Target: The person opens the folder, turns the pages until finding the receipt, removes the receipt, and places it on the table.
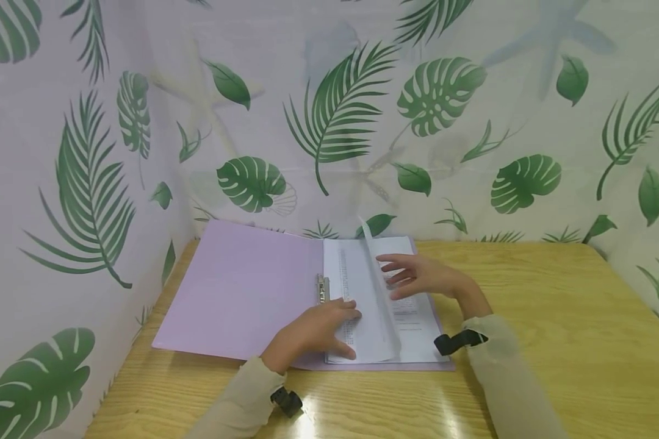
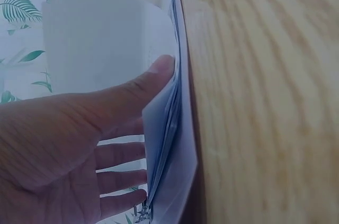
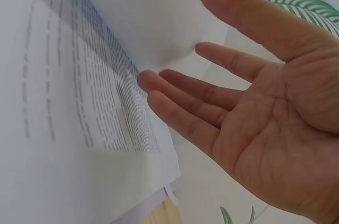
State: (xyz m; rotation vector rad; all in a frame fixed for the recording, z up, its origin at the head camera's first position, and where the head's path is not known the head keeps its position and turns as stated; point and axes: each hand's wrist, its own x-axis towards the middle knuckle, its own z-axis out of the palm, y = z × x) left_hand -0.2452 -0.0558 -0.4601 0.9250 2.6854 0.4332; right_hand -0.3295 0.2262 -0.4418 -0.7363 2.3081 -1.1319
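Note:
A light purple ring binder lies open on the table, with a stack of printed sheets on its right half and a metal clasp along the spine. One sheet stands partly lifted and curves to the left. My right hand is at its right side, fingers extended, fingertips at or close to the sheet's underside. My left hand rests on the pages near the clasp with fingers spread. In the left wrist view the left thumb touches paper near the stack's lower edge.
The wooden table extends to the right of the binder and in front of it. A leaf-patterned curtain hangs behind and along the left side. Black straps sit at both wrists.

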